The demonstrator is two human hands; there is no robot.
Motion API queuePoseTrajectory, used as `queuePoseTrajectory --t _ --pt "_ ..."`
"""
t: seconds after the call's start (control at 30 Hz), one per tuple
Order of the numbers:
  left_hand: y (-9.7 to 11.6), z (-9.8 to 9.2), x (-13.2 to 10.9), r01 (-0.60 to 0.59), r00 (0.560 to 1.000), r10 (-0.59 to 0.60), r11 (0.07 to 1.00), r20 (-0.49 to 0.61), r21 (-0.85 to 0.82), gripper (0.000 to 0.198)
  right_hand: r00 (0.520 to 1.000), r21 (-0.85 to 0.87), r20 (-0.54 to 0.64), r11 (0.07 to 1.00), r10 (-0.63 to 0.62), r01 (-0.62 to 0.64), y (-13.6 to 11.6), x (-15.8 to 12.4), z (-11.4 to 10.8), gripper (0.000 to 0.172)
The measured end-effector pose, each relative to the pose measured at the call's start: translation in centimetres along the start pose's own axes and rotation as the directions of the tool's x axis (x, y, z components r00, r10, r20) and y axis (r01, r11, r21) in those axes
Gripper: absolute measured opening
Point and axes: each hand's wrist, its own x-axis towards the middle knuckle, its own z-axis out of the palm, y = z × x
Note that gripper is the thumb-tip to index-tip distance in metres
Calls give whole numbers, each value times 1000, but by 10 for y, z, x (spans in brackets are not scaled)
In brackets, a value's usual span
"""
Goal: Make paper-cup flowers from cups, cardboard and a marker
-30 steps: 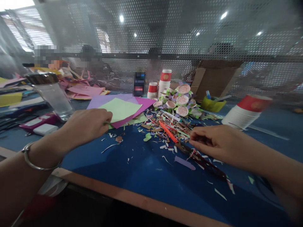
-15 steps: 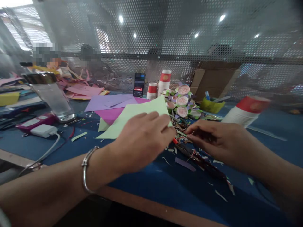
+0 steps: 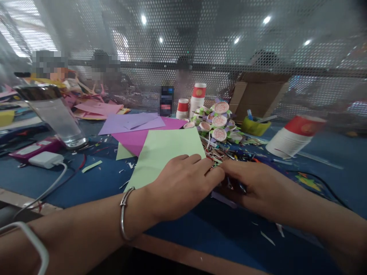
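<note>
left hand holding a pale green sheet near the front edge of the bench, right hand beside it over paper scraps, its grip unclear, red-and-white cups toward the back edge

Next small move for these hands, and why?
Probably raise the pale green sheet slightly with the left hand, which appears to grip its right side: the sheet overlaps a magenta sheet and its edge meets loose paper scraps. The right hand is close alongside; its grip is hidden.
</note>
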Motion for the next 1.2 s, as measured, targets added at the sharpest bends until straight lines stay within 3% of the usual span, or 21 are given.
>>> queuePoseTrajectory --t 0.17,0.33,0.57,0.67,0.9,1.07,1.2 --pt "0 0 -4 -10 1000 10 999 2 -43 7 995 -2 -67 997 -73 73 2 1 5 16" --pt "-3 0 -7 14 993 -5 997 116 -79 9 988 -43 -67 990 -138 136 5 2 6 20" --pt "-8 1 -12 71 965 -35 989 261 -127 10 991 -74 64 990 -116 121 10 1 9 20" --pt "-9 0 -14 118 948 -80 987 307 -108 14 990 -73 69 989 -122 127 10 1 11 22" --pt "-12 -10 -13 177 941 -172 984 291 10 21 993 -83 37 990 -115 118 5 1 9 21" --pt "-11 -27 -17 102 955 -131 987 266 120 13 996 -68 3 993 -93 93 1 1 6 20" --pt "-35 -29 -29 79 962 -119 982 244 170 23 992 -65 -37 991 -123 121 2 0 7 21"
